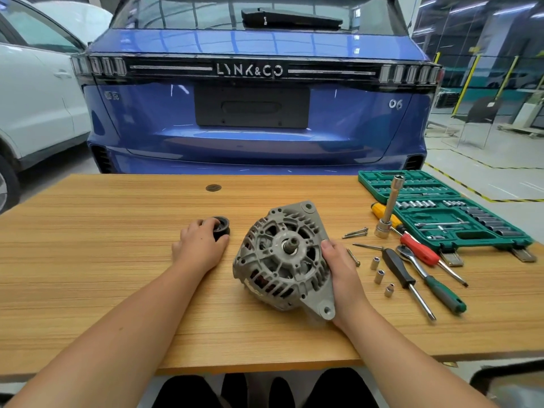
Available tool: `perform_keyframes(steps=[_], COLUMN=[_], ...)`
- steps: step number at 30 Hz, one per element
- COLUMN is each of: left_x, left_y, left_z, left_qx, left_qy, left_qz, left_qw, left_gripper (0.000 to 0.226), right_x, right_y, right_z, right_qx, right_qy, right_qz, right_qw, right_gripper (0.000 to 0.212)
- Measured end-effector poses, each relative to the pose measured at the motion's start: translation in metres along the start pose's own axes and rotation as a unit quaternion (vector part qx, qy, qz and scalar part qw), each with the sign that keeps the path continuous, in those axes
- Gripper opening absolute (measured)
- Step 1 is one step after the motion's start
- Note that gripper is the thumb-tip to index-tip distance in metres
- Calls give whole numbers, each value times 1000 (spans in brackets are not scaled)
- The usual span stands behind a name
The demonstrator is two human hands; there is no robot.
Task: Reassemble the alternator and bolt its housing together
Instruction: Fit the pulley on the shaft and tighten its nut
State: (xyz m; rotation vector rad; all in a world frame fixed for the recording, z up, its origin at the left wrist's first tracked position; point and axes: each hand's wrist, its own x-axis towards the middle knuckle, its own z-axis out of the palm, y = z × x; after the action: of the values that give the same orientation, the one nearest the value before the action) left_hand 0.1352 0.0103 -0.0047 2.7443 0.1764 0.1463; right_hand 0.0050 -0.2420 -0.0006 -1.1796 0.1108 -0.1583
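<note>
Grey cast alternator (282, 257) tilted on the wooden desk (88, 260), shaft end up toward the camera, bare shaft stub (291, 244) at its centre. Right hand (341, 275) clasped on the alternator's right flank, thumb over the front face, fingers behind the housing near the lower mounting ear. Left hand (200, 245) well to the left, fingers curled over the black pulley (222, 226), which sits on the desk apart from the alternator.

Just right of the alternator: long bolts (356, 232) lying loose, one more bolt (353, 257) beside the right thumb. Three small sockets (379, 275) in a rough line nearby. Further right: black-handled screwdriver (406, 281), green-handled ratchet (432, 281), red-handled screwdriver (424, 251), yellow-handled screwdriver (385, 214). Socket extension (388, 207) standing upright on its socket. Green socket case (441, 210) open at the desk's far right corner.

Beyond the desk: rear of a blue car (253, 98), white car (38, 98) to the left.
</note>
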Motion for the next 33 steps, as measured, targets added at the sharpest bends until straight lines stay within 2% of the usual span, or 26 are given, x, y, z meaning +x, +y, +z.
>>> perform_keyframes(steps=[4,6,8,10,13,18,28,33], left_x=[0,-1,-1,-2,-3,-9,-29,-48], left_y=[-1,-3,-3,-3,-4,-5,-12,-13], left_z=[1,1,1,0,0,-1,-11,-20], left_qx=[-3,-6,-9,-14,-21,-19,-125,-215], left_qy=[3,10,16,20,31,37,71,109], left_qz=[10,14,13,13,20,20,11,12], left_qw=[1000,1000,1000,1000,999,999,990,970], left_gripper=[55,54,53,53,51,48,45,38], right_x=[-10,-13,-14,-15,-19,-27,-33,-31], right_y=[7,8,7,6,3,0,-3,-1], right_z=[2,1,0,-1,-2,-6,-3,-6], right_qx=[-88,-113,-130,-155,-205,-254,-209,-189], right_qy=[-31,-28,-10,6,13,2,19,37], right_qz=[-35,-38,-34,-40,-64,-65,-68,-65], right_qw=[995,993,991,987,977,965,975,979], right_gripper=[48,31,23,28,48,53,57,62])
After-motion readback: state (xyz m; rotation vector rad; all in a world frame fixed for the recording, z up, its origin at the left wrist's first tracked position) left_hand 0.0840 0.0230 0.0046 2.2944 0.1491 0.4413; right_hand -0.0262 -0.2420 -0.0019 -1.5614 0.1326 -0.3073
